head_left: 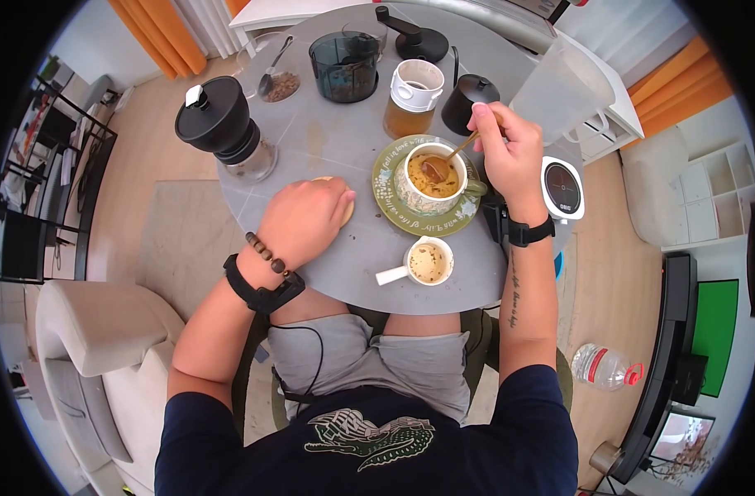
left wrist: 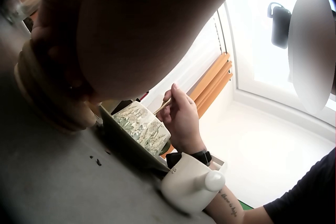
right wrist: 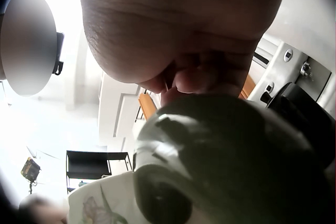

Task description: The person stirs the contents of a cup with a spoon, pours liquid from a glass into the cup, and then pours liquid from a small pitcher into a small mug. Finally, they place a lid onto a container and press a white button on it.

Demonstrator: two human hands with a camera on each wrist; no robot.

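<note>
My right hand [head_left: 509, 157] pinches the upper end of a thin gold spoon [head_left: 462, 147], whose bowl sits in a cup [head_left: 433, 203] of yellow-brown liquid. This patterned cup has a green handle and stands on a green lettered saucer [head_left: 385, 211]. On the tabletop, my left hand [head_left: 307, 219] grips a round beige piece [head_left: 347, 211], mostly covered by the palm; the left wrist view shows its rounded edge [left wrist: 31, 85] under the fingers. In the right wrist view, the green handle [right wrist: 210, 145] hides much of what lies below my right hand [right wrist: 184, 35].
A small white handled cup [head_left: 438, 263] with speckled foam stands near the front edge. Behind are a black-topped grinder [head_left: 214, 116], a dark transparent container [head_left: 344, 70], a white-rimmed jug [head_left: 413, 99], a black kettle [head_left: 470, 103], a clear pitcher [head_left: 563, 91] and a scale [head_left: 562, 188].
</note>
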